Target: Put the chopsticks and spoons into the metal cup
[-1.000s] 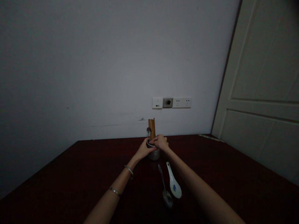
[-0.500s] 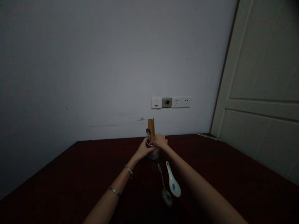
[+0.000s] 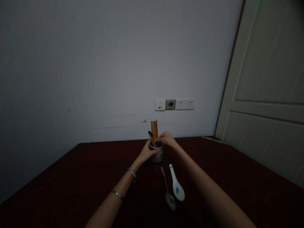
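A grey cylindrical holder [image 3: 157,157] stands on the table, with my left hand [image 3: 145,153] wrapped round its left side. Several wooden chopsticks [image 3: 154,130] rise upright from it, and a small metal spoon [image 3: 150,133] leans out at its left rim. My right hand [image 3: 166,138] is above the right rim, fingers pinched together beside the chopsticks; whether they grip one is too small to make out. Nearer to me lie a metal spoon [image 3: 170,201] and, to its right, a white ceramic spoon [image 3: 178,190] with a blue mark.
The dark red table [image 3: 95,177] meets a pale wall [image 3: 106,79] at its back edge. Sockets and switches [image 3: 184,104] sit on the wall behind the holder. A panelled door [image 3: 263,95] stands at the right; a flat strip [image 3: 213,140] lies in the back right corner.
My right hand has moved slightly up and to the right, uncovering the holder's rim. The chopsticks have spread a little apart. My left hand keeps its hold on the holder.
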